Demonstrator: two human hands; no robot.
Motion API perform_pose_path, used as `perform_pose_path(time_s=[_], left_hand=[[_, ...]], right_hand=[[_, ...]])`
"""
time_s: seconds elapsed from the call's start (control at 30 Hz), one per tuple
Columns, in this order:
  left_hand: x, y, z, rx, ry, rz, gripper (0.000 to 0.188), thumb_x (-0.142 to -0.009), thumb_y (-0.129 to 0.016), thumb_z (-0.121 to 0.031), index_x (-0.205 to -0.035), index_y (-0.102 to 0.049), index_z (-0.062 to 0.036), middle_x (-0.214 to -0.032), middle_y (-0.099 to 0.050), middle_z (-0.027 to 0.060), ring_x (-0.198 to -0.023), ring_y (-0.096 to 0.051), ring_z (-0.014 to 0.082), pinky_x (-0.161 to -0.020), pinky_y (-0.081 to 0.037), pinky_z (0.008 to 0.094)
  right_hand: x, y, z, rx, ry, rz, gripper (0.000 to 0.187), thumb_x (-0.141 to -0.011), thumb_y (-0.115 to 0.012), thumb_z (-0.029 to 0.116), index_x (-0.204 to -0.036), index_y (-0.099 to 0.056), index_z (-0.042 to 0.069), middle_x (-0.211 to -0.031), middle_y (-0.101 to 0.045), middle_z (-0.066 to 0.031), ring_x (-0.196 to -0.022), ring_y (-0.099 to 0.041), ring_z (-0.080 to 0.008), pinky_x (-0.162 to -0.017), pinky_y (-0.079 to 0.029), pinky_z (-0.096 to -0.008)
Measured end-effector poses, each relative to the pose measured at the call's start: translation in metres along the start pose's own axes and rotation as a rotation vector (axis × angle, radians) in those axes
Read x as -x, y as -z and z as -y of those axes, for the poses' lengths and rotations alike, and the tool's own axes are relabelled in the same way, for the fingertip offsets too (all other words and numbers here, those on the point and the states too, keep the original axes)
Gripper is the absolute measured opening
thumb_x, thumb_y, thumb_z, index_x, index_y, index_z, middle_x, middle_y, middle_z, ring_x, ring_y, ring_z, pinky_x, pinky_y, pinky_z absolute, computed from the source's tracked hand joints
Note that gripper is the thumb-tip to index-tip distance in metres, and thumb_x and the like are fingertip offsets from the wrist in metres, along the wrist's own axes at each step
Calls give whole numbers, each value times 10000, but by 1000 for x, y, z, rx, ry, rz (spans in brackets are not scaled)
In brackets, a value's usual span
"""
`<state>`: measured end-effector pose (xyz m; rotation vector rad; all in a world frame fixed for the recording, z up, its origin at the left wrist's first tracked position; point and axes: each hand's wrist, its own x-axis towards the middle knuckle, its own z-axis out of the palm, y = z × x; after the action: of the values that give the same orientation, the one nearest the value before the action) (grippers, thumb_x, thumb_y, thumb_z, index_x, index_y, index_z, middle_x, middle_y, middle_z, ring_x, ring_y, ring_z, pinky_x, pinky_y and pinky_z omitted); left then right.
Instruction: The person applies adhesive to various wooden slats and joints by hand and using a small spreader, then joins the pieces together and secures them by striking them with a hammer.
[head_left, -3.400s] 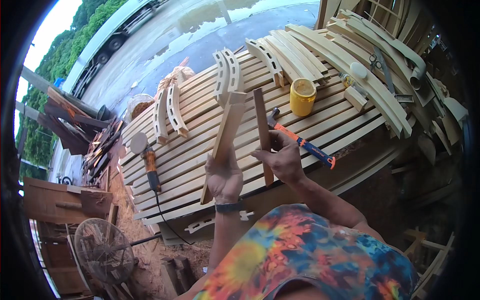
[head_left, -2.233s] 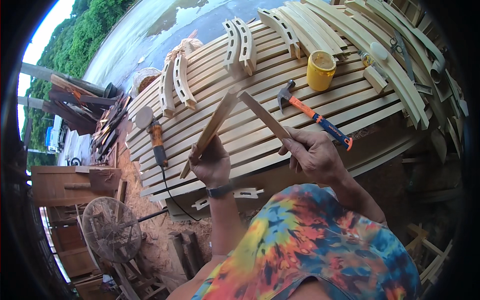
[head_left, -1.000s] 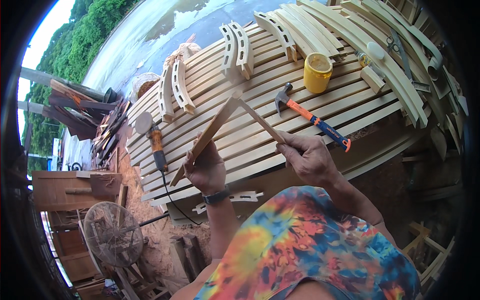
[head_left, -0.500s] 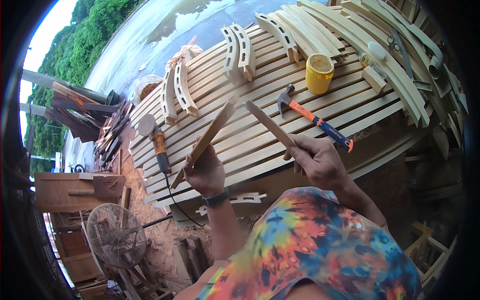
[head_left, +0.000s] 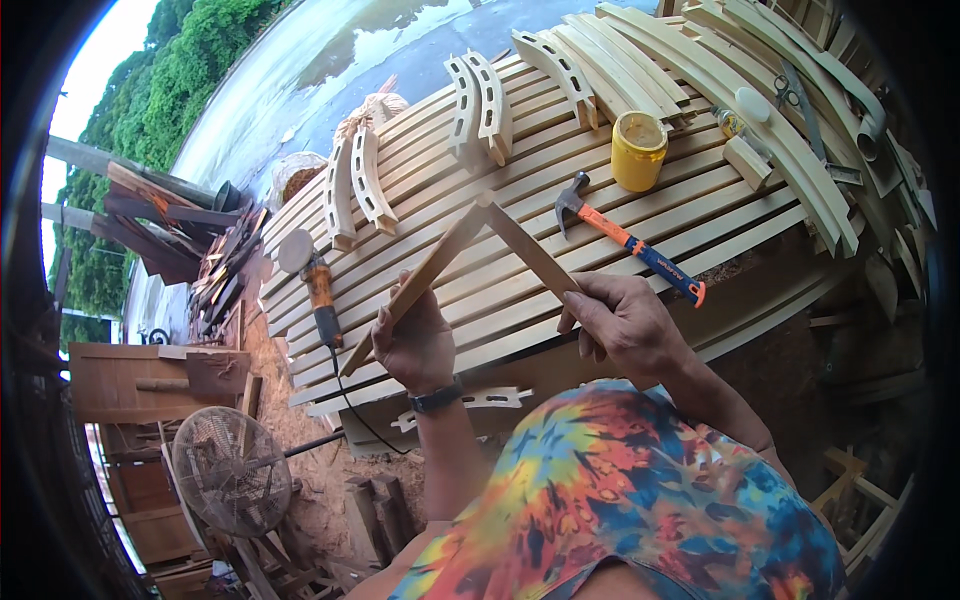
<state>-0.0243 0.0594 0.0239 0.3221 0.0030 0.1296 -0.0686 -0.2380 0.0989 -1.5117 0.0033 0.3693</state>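
My left hand, with a dark band at the wrist, is wrapped round a long wooden slat that slants up to the right. A shorter flat wooden strip is pinched between the thumb and fingers of my right hand. The far ends of both pieces meet in a peak above the slatted wooden surface; whether they are joined or just touching I cannot tell. Right of the strip lies a claw hammer with an orange and dark blue handle. An orange and black angle grinder lies left of my left hand.
Curved slotted wooden pieces rest on the slats. A yellow jar stands beyond the hammer. Long curved boards, scissors and a small bottle are at the far right. A round fan stands at the lower left.
The far ends of the two wooden pieces have come together from a small gap. My right hand has shifted slightly left, and the slat in my left hand has moved slightly right.
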Motion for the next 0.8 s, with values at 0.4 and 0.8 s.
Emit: perform_pose_path(time_s=[0.4, 0.8], left_hand=[[26, 5, -62, -387, -265, -4, 331, -871, -655, -123, -1161, -615, 31, -1105, -682, 192, -1140, -643, 348, -1076, -488, 531], [97, 1, -95, -375, -650, -486, 793, -958, -366, -809, -1111, -515, -45, -923, -583, 136, -779, -564, 269, -694, -498, 438]], right_hand=[[5, 31, -12, -177, 177, -135, 258, -1068, -547, 176, -1201, -657, -15, -896, -698, -80, -659, -622, -115, -623, -518, -259], [-14, 62, -44, -41, 154, -61, 345, -1072, -555, 211, -1315, -611, -27, -898, -688, -101, -662, -576, -103, -608, -476, -233]])
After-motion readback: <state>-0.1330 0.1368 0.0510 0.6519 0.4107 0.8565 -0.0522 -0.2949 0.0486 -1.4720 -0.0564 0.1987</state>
